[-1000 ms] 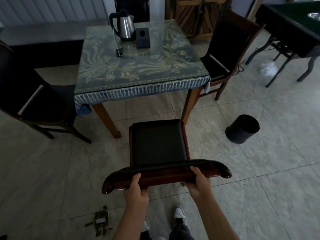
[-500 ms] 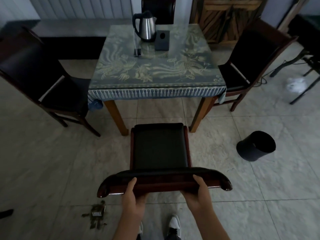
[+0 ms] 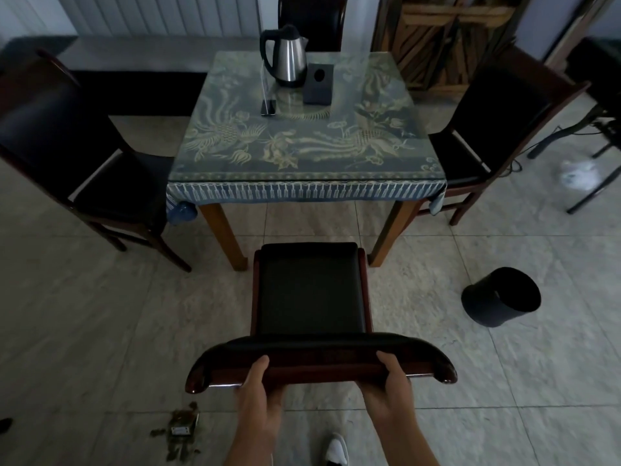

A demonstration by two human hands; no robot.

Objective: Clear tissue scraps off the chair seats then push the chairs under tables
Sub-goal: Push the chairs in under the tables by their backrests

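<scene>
chair [image 3: 311,287] nearer table [image 3: 302,142] | both hands' grip clasps backrest | bin [image 3: 500,297] right

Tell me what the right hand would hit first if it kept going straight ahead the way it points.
The right hand grips the dark wooden chair's top rail, so that comes first; beyond it, probably the cloth-covered square table.
</scene>
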